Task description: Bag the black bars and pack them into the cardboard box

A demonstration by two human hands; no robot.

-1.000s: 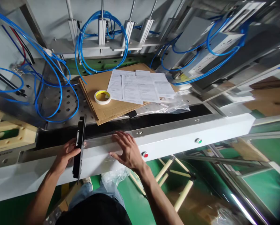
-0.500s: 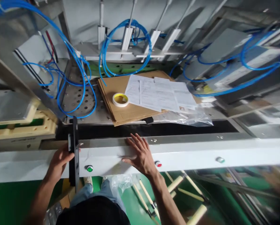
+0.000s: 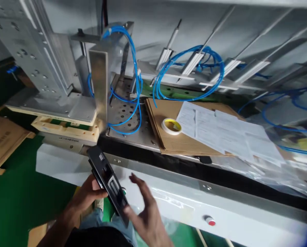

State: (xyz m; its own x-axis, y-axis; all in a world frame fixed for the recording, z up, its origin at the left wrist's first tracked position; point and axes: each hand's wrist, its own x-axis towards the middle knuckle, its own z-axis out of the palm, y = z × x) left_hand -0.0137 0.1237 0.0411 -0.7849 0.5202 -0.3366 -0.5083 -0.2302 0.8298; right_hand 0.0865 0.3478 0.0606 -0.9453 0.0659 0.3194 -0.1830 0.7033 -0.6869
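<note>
A long, flat black part (image 3: 109, 183) with rectangular cutouts and a silvery slot is held up, tilted, over the white front rail of a machine. My left hand (image 3: 88, 192) grips its left side, thumb on the near face and the other fingers partly hidden behind. My right hand (image 3: 148, 214) is on the part's right side, slightly blurred. Its thumb reaches the lower right edge of the part, while its fingers are spread apart in the air. Whether that thumb touches the part or only overlaps it in view, I cannot tell.
White rail (image 3: 184, 202) with a red button (image 3: 210, 220) runs along the front. Beyond it lie cardboard sheets (image 3: 158, 137), papers (image 3: 215, 130) and a tape roll (image 3: 171, 126). Blue air hoses (image 3: 139, 103) hang behind. At left stands a metal press with a cream-coloured fixture (image 3: 66, 129).
My view has turned left. The black part has tilted from upright, showing its slotted face. My right hand has lifted off the rail and come to the part's right side.
</note>
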